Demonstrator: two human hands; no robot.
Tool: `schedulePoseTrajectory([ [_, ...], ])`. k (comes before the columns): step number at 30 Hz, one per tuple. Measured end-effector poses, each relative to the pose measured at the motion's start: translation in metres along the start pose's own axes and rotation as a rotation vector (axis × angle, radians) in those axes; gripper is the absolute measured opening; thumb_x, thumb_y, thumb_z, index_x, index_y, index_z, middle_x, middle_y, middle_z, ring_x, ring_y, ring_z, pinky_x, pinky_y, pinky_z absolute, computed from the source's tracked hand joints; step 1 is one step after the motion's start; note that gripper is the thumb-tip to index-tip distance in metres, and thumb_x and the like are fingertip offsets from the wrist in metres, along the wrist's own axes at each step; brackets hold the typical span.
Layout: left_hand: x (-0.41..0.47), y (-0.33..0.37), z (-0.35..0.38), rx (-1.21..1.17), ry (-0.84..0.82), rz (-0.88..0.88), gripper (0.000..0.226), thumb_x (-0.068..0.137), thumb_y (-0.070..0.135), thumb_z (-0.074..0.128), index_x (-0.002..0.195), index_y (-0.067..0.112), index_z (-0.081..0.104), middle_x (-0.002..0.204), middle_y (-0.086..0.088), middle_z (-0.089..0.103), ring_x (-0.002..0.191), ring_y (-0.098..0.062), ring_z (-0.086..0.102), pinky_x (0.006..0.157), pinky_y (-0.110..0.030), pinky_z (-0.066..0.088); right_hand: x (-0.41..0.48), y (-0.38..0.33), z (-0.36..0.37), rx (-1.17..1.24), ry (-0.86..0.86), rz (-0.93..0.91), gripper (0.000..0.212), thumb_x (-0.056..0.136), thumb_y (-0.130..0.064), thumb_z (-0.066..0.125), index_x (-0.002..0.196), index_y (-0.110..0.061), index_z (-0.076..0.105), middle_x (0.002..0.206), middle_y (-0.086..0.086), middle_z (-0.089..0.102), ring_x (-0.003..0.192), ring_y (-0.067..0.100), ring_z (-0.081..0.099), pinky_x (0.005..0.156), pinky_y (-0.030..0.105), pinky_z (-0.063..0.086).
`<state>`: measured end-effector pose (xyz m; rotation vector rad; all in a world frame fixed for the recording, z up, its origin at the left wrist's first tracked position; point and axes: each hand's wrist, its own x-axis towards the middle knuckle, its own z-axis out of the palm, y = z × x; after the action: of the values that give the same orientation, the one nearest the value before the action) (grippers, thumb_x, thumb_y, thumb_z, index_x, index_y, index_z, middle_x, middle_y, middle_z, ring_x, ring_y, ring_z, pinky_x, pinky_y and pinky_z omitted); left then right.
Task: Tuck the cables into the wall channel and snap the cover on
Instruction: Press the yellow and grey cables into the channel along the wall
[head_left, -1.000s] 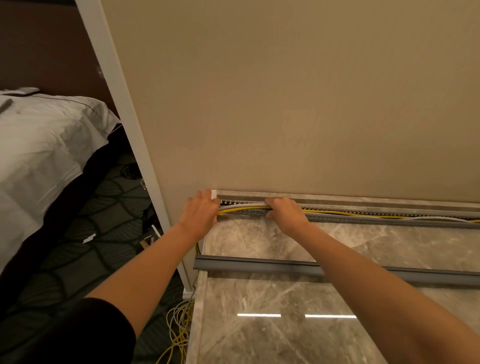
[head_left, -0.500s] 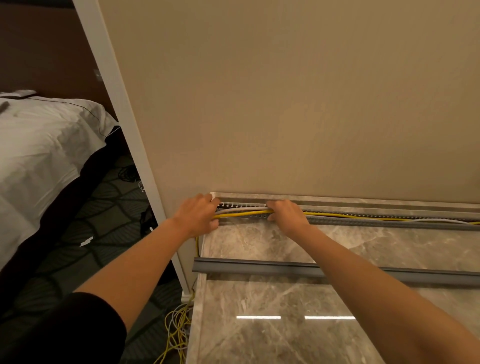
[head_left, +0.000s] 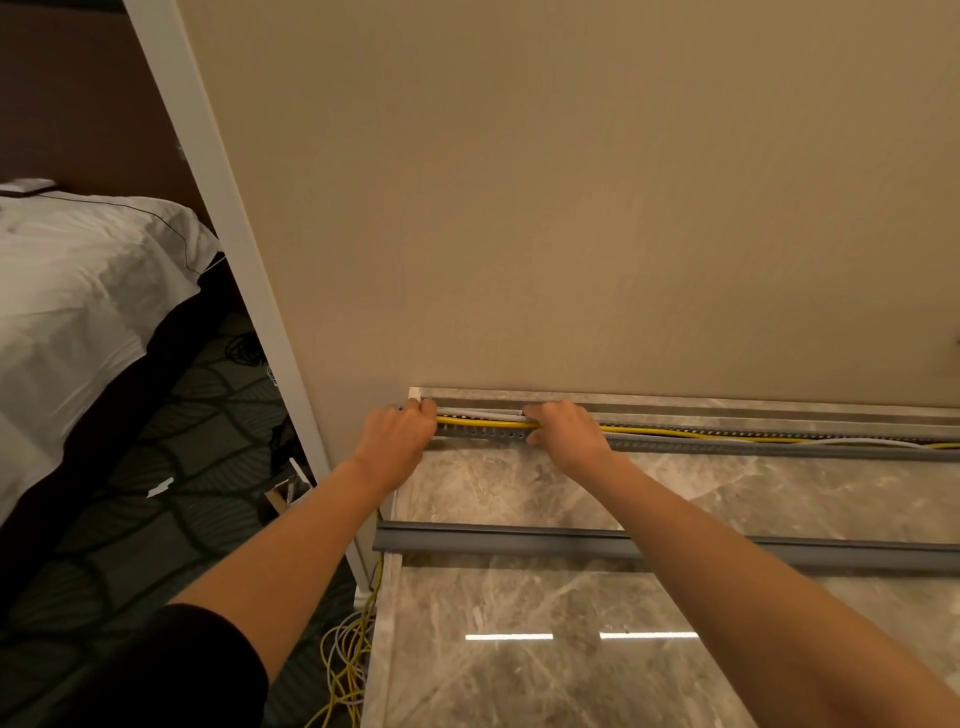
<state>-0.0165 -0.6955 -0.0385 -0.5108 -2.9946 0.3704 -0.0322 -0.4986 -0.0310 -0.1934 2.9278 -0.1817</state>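
A grey perforated channel (head_left: 727, 447) runs along the foot of the beige wall, on a marble surface. Yellow and white cables (head_left: 483, 419) lie in it and stretch off to the right. My left hand (head_left: 397, 439) curls over the channel's left end, fingers on the cables. My right hand (head_left: 563, 428) presses down on the cables a short way to the right, fingers bent into the channel. The long grey cover (head_left: 493, 540) lies loose on the marble, nearer to me, parallel to the channel and under my right forearm.
Loose yellow and white cable coils (head_left: 345, 660) hang off the marble's left edge (head_left: 376, 649) onto dark patterned carpet. A white wall trim (head_left: 234, 218) stands at the corner. A bed with white bedding (head_left: 78, 291) fills the left side.
Both hands stay at the channel's left end. The cables between them have sunk lower and straighter into the channel. The left hand has shifted slightly up onto the channel end.
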Motion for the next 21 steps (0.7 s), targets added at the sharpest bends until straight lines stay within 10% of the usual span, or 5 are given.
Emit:
schedulePoseTrajectory([
  [2,0.002,-0.008,0.003,0.039,0.059,0.011,0.043,0.033,0.009,0.095,0.069,0.006,0.07,0.05,-0.007,0.066,0.031,-0.021,0.059,0.039,-0.019,0.046,0.0,0.001,0.0,0.013,-0.001,-0.002,0.022,0.093,-0.013,0.052,0.112,-0.004,0.059,0.113,0.021,0.064,0.108,0.037,0.059,0.086,0.04,0.047],
  [7,0.004,-0.012,0.0,0.001,-0.039,0.006,0.038,0.097,0.005,0.043,0.135,0.004,0.038,0.124,-0.015,0.057,0.102,-0.03,0.065,0.081,-0.034,0.051,0.002,0.003,-0.001,0.053,-0.012,0.004,0.022,0.092,-0.013,0.052,0.111,-0.005,0.06,0.112,0.02,0.064,0.106,0.036,0.059,0.085,0.039,0.048],
  [14,0.014,-0.008,-0.002,-0.11,-0.042,-0.049,0.036,0.097,0.004,0.045,0.131,0.005,0.034,0.125,-0.014,0.054,0.107,-0.031,0.062,0.081,-0.032,0.051,0.005,0.005,-0.002,0.089,-0.038,-0.002,0.008,0.09,-0.009,0.054,0.084,-0.011,0.049,0.087,0.013,0.05,0.102,0.036,0.06,0.069,0.031,0.035],
  [21,0.018,-0.021,0.004,-0.156,-0.093,-0.039,0.043,0.095,0.008,0.051,0.136,0.011,0.036,0.128,-0.013,0.051,0.11,-0.03,0.058,0.087,-0.036,0.049,0.006,0.007,-0.002,0.115,-0.035,0.005,0.018,0.091,-0.011,0.056,0.105,-0.003,0.062,0.101,0.021,0.063,0.103,0.034,0.06,0.071,0.032,0.037],
])
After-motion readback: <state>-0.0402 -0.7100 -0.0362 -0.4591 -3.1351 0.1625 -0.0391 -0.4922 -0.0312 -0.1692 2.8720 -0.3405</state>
